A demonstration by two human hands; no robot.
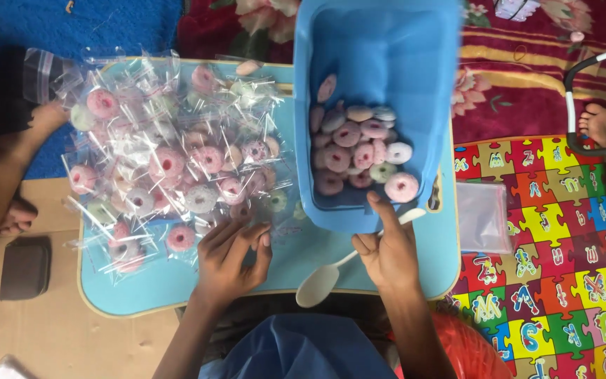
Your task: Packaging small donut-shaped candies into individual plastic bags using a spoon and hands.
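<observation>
A white plastic spoon point(325, 275) is gripped by the right hand point(389, 254); the open-fingered left hand point(231, 257) is rested by clear bagged sweets point(170, 168).

Floor: colourful puzzle mat point(548, 231) right, red floral rug point(527, 77) far, blue carpet point(106, 24) far left.
Light: soft, even.

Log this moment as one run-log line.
left hand: on bagged sweets | right hand: at blue tub rim, over white spoon | ring sweets: in tub

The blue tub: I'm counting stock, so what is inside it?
The blue tub holds loose ring-shaped candies, pink, white and pale green, heaped at its near end. Any lying beneath the top layer are covered.
</observation>
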